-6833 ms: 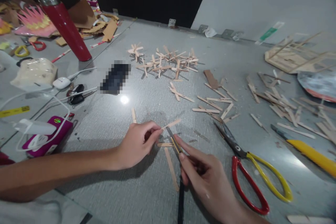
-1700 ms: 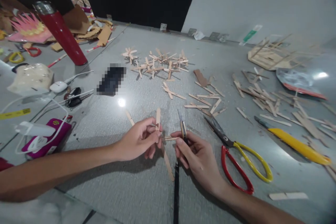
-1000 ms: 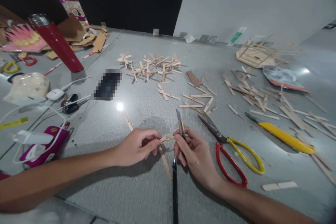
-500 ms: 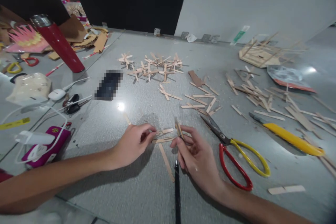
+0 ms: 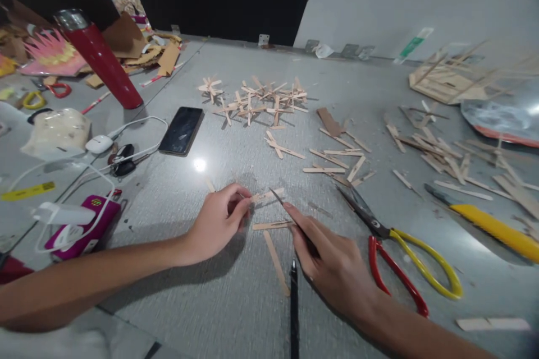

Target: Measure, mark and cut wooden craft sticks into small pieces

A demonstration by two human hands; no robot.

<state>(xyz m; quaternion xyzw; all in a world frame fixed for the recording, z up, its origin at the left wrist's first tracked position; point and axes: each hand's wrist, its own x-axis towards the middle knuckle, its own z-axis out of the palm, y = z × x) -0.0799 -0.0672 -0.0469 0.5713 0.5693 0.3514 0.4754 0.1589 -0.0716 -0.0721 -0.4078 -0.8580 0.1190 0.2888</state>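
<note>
My left hand (image 5: 223, 210) pinches the left end of a wooden craft stick (image 5: 273, 194), which points right just above the table. My right hand (image 5: 328, 252) is closed around a thin, dark, pointed blade (image 5: 277, 196), its index finger stretched along it. The blade's tip lies over or against the craft stick; whether it touches, I cannot tell. Its handle is hidden in my palm. A second stick with a slit (image 5: 272, 225) lies below, its right end by my right fingers. Another plain stick (image 5: 277, 263) slants toward me beside a black pen (image 5: 293, 308).
Scissors with red and yellow handles (image 5: 383, 233) and a yellow utility knife (image 5: 492, 227) lie at right. Loose sticks (image 5: 438, 151) and joined stick pieces (image 5: 256, 101) lie farther back. At left are a phone (image 5: 181, 130), red bottle (image 5: 103, 64) and purple power bank (image 5: 88, 230).
My right hand has turned palm-down and the blade now points left over the craft stick; before, it was held more upright. My left hand keeps its pinch. The view has shifted slightly.
</note>
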